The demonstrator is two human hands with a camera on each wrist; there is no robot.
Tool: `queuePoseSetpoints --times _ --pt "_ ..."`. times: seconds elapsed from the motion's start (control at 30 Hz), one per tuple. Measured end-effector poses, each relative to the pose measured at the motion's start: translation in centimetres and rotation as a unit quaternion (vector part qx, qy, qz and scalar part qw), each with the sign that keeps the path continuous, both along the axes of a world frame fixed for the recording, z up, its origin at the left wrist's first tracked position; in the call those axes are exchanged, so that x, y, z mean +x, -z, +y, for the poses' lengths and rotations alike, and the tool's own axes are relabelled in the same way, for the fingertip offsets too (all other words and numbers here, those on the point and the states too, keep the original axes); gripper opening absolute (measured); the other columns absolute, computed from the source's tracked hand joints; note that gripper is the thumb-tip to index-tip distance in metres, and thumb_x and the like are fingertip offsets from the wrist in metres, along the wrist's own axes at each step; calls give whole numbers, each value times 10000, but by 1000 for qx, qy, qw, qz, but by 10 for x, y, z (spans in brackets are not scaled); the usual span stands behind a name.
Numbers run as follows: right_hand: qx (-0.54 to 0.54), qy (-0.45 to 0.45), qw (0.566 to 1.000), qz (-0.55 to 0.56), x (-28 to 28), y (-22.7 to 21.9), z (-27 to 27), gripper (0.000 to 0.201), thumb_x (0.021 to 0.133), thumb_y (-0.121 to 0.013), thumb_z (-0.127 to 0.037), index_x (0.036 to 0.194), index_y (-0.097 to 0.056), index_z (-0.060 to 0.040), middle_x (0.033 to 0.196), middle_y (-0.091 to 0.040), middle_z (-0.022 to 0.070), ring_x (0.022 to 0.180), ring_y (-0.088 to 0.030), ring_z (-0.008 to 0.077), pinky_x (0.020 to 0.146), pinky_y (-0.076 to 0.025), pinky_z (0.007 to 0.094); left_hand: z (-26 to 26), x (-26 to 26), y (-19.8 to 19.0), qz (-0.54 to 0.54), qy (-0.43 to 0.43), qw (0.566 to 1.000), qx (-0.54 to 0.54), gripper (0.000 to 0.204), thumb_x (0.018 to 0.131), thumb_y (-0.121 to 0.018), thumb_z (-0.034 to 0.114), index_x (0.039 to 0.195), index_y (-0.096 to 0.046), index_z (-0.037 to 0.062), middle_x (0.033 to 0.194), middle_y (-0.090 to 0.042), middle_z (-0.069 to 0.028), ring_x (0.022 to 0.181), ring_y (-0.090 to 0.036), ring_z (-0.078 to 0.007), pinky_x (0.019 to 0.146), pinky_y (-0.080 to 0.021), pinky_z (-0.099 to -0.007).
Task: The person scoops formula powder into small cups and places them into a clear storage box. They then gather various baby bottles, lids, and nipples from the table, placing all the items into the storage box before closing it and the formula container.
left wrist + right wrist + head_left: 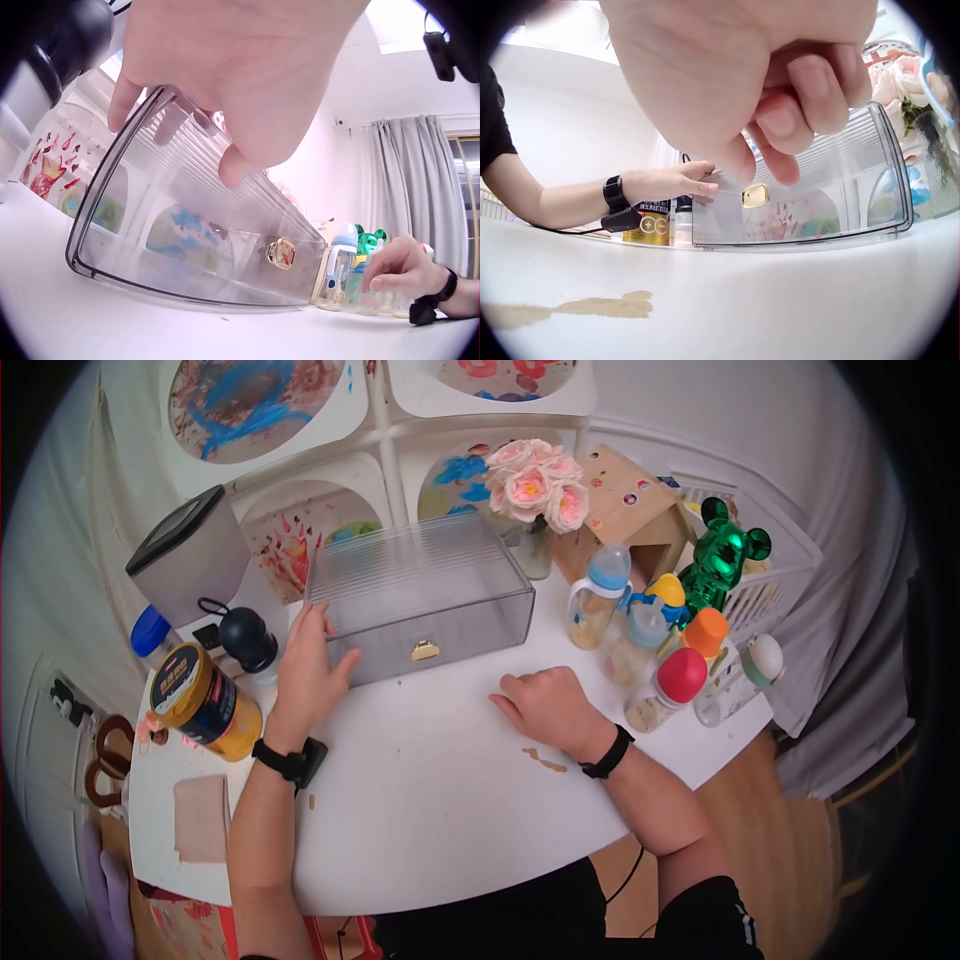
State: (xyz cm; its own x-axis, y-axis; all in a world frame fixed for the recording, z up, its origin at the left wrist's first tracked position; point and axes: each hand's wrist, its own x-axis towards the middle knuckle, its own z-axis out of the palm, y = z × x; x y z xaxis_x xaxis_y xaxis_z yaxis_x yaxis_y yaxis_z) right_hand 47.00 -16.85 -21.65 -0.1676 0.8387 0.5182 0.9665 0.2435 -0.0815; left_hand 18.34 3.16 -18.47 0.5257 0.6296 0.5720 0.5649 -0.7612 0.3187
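Note:
A clear grey box (430, 625) with a ribbed lid and a small gold latch (425, 651) stands towards the back of the table. My left hand (308, 675) grips its front left corner. In the left wrist view, the thumb (234, 166) is at the front panel while the fingers go over the left edge, partly hidden by the palm. To the right, my right hand (545, 708) is over the table in front of the box, apart from it. Its fingers (784, 124) curl loosely with nothing between them.
Left of the box are a gold-and-black tub (205, 705), a black-topped bottle (247, 640) and a folded cloth (201, 818). Several baby bottles (597, 600), a green bear figure (715, 560) and a vase of pink roses (537, 490) stand at the right and back.

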Motion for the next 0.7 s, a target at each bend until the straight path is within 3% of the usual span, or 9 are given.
queuePoseSetpoints --times 0.27,0.37,0.5,0.6,0.7 --pt "-19 5 999 27 2 5 2 310 976 -724 -272 767 -660 -53 622 -639 168 612 -658 402 586 -527 492 1 -5 -2 46 13 999 18 577 757 -870 28 1117 -420 49 1483 -528 -298 1477 -428 -496 1166 -420 -466" --pt "-14 -10 1000 7 5 5 3 306 995 -708 -288 806 -680 -48 616 -656 166 594 -684 372 575 -553 459 2 -5 -7 62 15 998 -6 589 748 -872 32 1117 -414 51 1502 -505 -309 1463 -430 -504 1164 -420 -467" --pt "-13 -12 1000 7 4 4 3 307 985 -711 -294 811 -681 -43 643 -671 178 628 -694 388 603 -560 480 4 -6 -7 77 19 997 -9 595 743 -870 51 1121 -410 48 1494 -498 -320 1445 -446 -498 1167 -416 -458" --pt "0 -23 1000 20 2 4 0 306 977 -713 -296 817 -684 -37 663 -680 188 649 -698 399 622 -565 490 11 -7 -7 103 6 994 -44 608 767 -871 130 1190 -447 25 1560 -474 -302 1533 -345 -492 1218 -388 -501" --pt "-30 -2 999 25 1 0 -1 299 979 -707 -291 839 -688 -29 671 -680 199 659 -698 407 637 -569 497 10 -8 -8 107 9 994 -35 591 785 -858 147 1189 -444 21 1572 -459 -303 1533 -338 -495 1234 -370 -492"
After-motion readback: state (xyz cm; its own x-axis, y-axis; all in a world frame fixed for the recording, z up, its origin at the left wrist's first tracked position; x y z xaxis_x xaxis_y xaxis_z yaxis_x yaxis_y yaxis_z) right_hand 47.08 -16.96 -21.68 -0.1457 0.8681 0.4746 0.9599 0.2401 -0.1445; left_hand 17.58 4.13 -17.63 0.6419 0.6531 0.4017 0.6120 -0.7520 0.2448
